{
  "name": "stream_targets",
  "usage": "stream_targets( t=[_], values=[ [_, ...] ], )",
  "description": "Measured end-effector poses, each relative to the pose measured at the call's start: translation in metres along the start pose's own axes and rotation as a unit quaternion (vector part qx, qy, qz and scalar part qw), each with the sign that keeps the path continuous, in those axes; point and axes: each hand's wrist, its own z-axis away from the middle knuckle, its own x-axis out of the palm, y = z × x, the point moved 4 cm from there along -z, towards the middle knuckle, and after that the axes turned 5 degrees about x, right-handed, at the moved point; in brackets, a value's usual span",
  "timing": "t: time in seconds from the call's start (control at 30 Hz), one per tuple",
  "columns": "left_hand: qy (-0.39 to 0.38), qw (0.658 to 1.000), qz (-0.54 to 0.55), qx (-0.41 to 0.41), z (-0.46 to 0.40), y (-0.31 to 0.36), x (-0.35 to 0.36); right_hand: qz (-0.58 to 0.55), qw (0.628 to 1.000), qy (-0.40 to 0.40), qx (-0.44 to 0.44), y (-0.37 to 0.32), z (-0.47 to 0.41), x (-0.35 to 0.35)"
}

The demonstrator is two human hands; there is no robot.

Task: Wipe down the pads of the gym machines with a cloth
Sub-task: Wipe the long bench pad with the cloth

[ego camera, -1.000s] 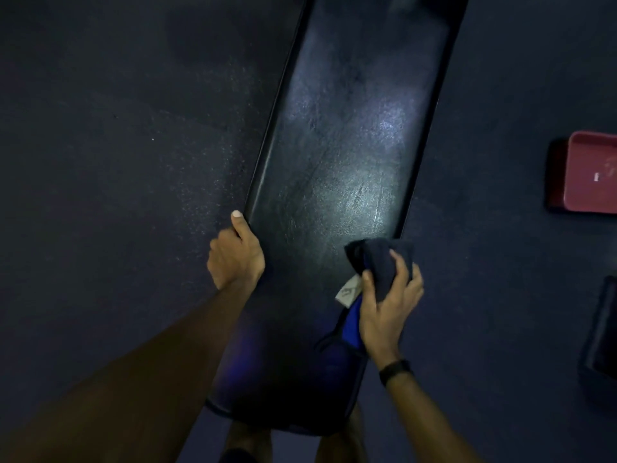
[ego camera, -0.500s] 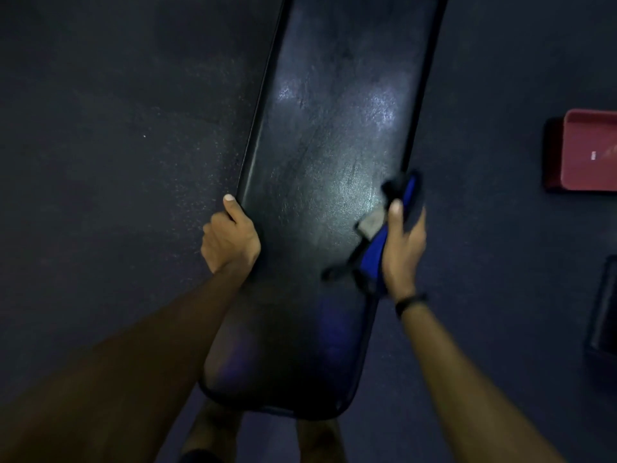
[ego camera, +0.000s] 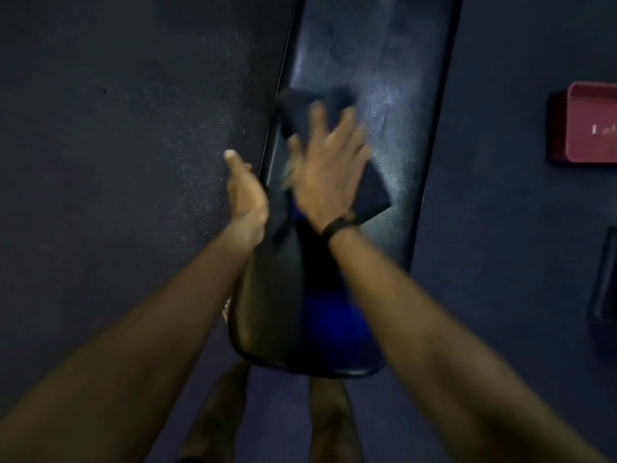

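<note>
A long black bench pad [ego camera: 394,95] runs from the bottom centre up and away from me, glossy under the light. A dark blue cloth [ego camera: 372,192] lies flat on the pad's left half. My right hand [ego camera: 329,172] presses on the cloth with its fingers spread and fairly straight; the hand is blurred with motion. A black band sits on that wrist. My left hand [ego camera: 245,192] grips the pad's left edge, thumb pointing up along the rim and fingers hidden under the edge.
Dark speckled rubber floor [ego camera: 133,162] surrounds the bench. A red box-like object [ego camera: 587,128] sits on the floor at the right, with a dark object [ego camera: 606,279] below it at the frame edge. My bare legs [ego camera: 330,419] show under the pad's near end.
My right hand has swept the cloth from the pad's right edge across to its left half and further up. The cloth has spread flatter. My left hand keeps its hold on the left edge.
</note>
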Motion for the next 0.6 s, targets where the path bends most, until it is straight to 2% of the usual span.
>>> stream_targets(
  t=[0.03,0.07,0.13,0.17,0.23,0.3,0.37,0.43,0.53,0.6],
  values=[
    [-0.024,0.994,0.094,-0.04,0.001,-0.004,-0.011,0.003,0.998,-0.026,-0.064,-0.015,0.041,0.001],
    [-0.03,0.988,0.137,-0.061,0.004,-0.009,-0.028,0.001,0.991,-0.059,-0.122,-0.021,0.088,0.0],
    [-0.021,0.993,0.099,-0.058,0.008,-0.021,-0.063,-0.021,0.971,-0.127,-0.202,-0.004,0.169,-0.004],
    [-0.015,0.996,0.078,-0.05,0.006,-0.028,-0.079,-0.039,0.966,-0.145,-0.211,0.014,0.194,-0.008],
    [-0.016,0.997,0.056,-0.048,0.006,-0.04,-0.096,-0.043,0.974,-0.148,-0.166,0.058,0.204,-0.014],
    [-0.015,0.999,0.033,-0.033,0.006,-0.049,-0.103,-0.028,0.993,-0.092,-0.066,0.082,0.168,-0.022],
    [-0.01,0.999,0.027,-0.014,0.004,-0.058,-0.104,-0.029,0.999,-0.024,0.034,0.072,0.105,-0.022],
    [-0.003,0.999,0.032,-0.008,0.007,-0.069,-0.104,-0.04,0.997,-0.005,0.063,0.033,0.04,-0.014],
    [0.017,0.999,0.037,-0.009,0.011,-0.081,-0.107,0.01,0.999,-0.02,-0.041,-0.035,0.016,-0.001],
    [0.048,0.998,0.044,-0.022,0.019,-0.088,-0.118,0.064,0.983,-0.054,-0.164,-0.056,0.08,0.003]
  ],
)
